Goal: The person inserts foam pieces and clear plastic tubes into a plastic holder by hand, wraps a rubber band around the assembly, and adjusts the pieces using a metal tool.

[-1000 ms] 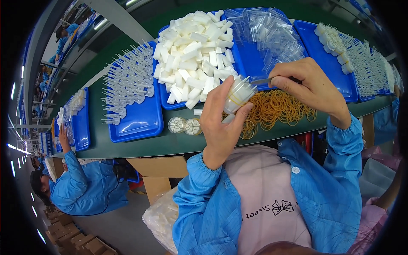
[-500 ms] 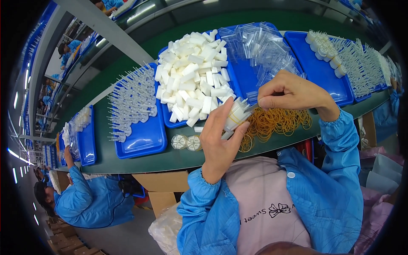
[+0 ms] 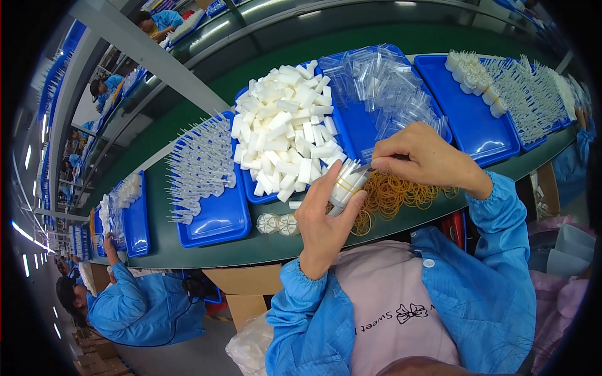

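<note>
My left hand (image 3: 323, 219) is wrapped round a bundle of white pieces (image 3: 347, 186) with yellow rubber bands about it, tilted up over the table. My right hand (image 3: 429, 156) is closed in a pinch at the bundle's upper end, on a thin clear plastic piece (image 3: 362, 168) whose far end reaches the bundle. Underneath and beyond the right hand lies a heap of amber rubber bands (image 3: 407, 193). Left of the bundle, two round banded bundles (image 3: 278, 224) stand side by side on the green tabletop (image 3: 251, 252).
Beyond my hands are a blue tray of white blocks (image 3: 282, 128) and one of clear plastic sleeves (image 3: 376, 81). Trays of thin-stemmed clear parts stand left (image 3: 204, 166) and right (image 3: 527, 100). A person in blue (image 3: 141, 307) works at far left.
My right hand has come down and closer to the bundle's top. The bundle is turned more upright in my left hand. The whole view has shifted slightly.
</note>
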The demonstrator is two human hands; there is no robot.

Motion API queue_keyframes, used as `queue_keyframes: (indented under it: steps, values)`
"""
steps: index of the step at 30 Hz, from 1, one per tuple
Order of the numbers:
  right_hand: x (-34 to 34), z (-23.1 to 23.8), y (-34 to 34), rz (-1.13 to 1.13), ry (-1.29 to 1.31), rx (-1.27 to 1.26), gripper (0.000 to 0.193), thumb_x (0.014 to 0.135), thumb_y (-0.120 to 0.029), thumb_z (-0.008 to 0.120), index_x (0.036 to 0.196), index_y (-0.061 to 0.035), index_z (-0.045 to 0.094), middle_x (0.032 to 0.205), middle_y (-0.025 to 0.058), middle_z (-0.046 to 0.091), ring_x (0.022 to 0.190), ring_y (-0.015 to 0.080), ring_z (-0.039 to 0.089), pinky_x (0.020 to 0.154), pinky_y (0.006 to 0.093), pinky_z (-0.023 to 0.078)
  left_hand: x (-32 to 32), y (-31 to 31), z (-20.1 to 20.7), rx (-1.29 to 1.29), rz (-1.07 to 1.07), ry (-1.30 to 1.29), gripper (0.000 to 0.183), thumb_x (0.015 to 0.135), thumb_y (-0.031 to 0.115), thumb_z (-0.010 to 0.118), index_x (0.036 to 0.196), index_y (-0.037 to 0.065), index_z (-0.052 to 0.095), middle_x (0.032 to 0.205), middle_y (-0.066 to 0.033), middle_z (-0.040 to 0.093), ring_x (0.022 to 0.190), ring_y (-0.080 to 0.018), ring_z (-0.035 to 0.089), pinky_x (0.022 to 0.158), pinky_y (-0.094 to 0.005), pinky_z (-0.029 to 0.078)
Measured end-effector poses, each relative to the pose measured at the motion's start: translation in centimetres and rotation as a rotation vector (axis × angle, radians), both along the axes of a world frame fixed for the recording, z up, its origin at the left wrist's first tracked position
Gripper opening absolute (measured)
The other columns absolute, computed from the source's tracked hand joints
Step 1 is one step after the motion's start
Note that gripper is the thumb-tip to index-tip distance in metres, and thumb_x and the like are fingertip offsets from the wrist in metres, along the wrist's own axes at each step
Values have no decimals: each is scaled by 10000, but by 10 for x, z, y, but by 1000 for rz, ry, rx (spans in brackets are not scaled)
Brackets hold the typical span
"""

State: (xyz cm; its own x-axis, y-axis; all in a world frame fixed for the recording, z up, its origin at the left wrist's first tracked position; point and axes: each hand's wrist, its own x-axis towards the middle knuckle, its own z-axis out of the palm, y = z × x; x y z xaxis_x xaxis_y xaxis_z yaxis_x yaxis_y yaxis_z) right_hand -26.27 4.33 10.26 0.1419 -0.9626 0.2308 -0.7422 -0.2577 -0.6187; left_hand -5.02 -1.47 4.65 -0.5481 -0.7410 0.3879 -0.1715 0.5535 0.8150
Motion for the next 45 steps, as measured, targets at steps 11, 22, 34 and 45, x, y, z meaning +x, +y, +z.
queue_keyframes:
  steps: [11,22,34,45]
  values:
    - [-5,14,8,-122,-185,69,204,898,-175,623,800,1,659,650,65,609,540,140,547,498,283,406,0,2,-4,-247,88,104,579,675,14,791,1224,40,611,1078,-160,636,919,-300,636,761,-354,508]
    - [-9,13,1,58,-235,206,265,919,-225,613,789,0,663,637,45,607,521,106,492,474,270,344,0,1,-9,-360,117,144,622,588,-107,708,1171,101,656,1145,-131,597,992,-300,568,840,-381,440]
    - [-7,5,-6,187,-480,316,257,928,-242,601,828,-17,676,630,22,585,552,70,463,497,257,336,1,5,-3,-510,188,52,651,535,-119,700,1134,135,692,1133,-106,614,978,-283,561,842,-379,457]
    - [12,-6,9,-4,-413,115,231,910,-210,614,809,-8,663,642,58,603,547,112,514,503,273,389,4,7,-11,-641,250,86,606,564,-83,733,1118,160,701,1146,-98,616,967,-273,547,817,-350,468]
